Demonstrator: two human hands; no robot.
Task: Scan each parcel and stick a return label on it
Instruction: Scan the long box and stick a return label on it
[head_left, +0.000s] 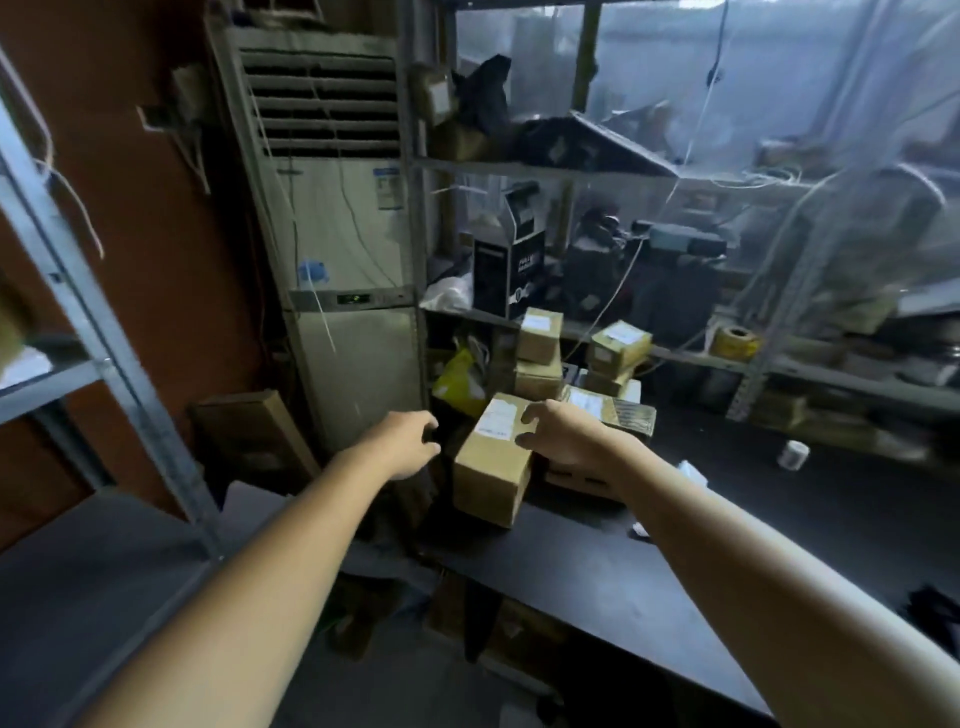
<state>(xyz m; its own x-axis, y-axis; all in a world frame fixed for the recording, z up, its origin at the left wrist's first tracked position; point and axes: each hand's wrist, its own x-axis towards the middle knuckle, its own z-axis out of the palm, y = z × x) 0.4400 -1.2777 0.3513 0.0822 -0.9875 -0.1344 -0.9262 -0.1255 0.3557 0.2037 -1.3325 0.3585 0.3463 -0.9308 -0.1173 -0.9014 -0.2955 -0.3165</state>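
Note:
A brown cardboard parcel (491, 465) with a white label on top stands at the left end of the dark table (597, 577). My right hand (563, 436) rests on its top right edge, fingers curled over the label side. My left hand (410, 441) hovers just left of the parcel, fingers apart, not touching it. Behind it, several more labelled parcels (540, 338) are stacked against the shelf. A flat parcel wrapped in tape (618, 410) lies behind my right hand.
A tall air-conditioning unit (343, 249) stands at the back left. Metal shelves (675, 353) full of boxes, cables and a yellow tape roll (735, 340) run behind the table. A white roll (794, 454) sits on the table's right. A grey rack (104, 332) stands left.

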